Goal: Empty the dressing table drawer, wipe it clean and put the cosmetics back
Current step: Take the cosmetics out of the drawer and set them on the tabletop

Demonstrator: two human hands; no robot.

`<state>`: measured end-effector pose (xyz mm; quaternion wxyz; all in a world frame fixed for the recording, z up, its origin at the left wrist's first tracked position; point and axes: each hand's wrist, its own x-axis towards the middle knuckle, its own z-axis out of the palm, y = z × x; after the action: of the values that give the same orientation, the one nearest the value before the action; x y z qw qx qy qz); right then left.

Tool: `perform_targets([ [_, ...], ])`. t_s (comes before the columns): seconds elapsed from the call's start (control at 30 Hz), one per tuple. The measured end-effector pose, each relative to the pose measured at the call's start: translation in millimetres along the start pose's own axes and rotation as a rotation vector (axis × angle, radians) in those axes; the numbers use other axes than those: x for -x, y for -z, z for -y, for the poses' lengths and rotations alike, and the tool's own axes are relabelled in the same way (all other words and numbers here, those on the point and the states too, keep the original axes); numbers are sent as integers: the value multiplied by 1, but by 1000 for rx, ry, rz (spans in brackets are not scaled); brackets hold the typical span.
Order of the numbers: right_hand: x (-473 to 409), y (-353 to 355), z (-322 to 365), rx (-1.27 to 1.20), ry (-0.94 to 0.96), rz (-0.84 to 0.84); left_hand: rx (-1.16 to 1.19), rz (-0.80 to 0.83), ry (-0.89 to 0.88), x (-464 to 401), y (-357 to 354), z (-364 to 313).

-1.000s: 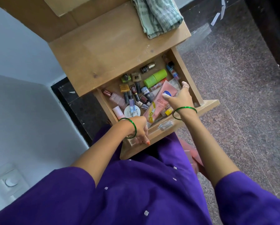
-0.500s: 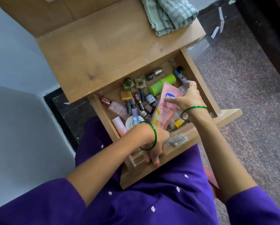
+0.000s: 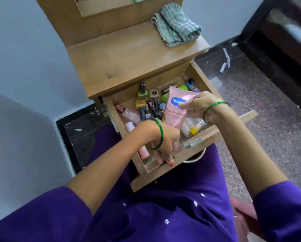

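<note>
Pink tube (image 3: 176, 109) grasped by right hand (image 3: 201, 106), raised over open drawer (image 3: 165, 167) below desk (image 3: 128, 56) front edge. Left hand (image 3: 165, 145) fingers curl over drawer front. Cloth (image 3: 176, 23) at desk's back right corner.

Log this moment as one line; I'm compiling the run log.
step: emptying drawer | right hand: holds pink tube | left hand: on drawer front edge | cloth: on dresser top, unused
</note>
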<state>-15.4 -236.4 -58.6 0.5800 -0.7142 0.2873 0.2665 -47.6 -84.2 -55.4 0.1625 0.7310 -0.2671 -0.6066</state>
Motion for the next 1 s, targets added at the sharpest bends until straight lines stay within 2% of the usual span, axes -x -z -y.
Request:
perform_targets([
  [0.2,22,-3,1,62,94,0,38,-143,-27,10,-10,4],
  [0.3,33,4,13,90,218,-13,64,-181,-125,22,-12,11],
  [0.37,44,7,26,95,324,14,69,-268,-161,40,-5,19],
  [0.43,54,6,43,82,428,43,64,-530,-171,64,12,30],
  [0.53,67,-5,73,80,557,55,177,-1113,-132,92,39,52],
  [0.57,70,-11,84,83,597,71,256,-1211,-131,99,44,56],
  [0.6,72,-19,95,99,634,98,334,-1224,-137,104,48,60],
  [0.7,70,-44,122,136,721,128,502,-1094,-262,109,54,65],
  [0.83,63,-71,130,159,801,142,533,-1151,-375,106,53,73],
  [0.9,55,-72,119,213,801,44,610,-1206,-396,103,56,84],
  [1.0,47,-69,85,456,736,-143,709,-1365,-424,107,73,99],
])
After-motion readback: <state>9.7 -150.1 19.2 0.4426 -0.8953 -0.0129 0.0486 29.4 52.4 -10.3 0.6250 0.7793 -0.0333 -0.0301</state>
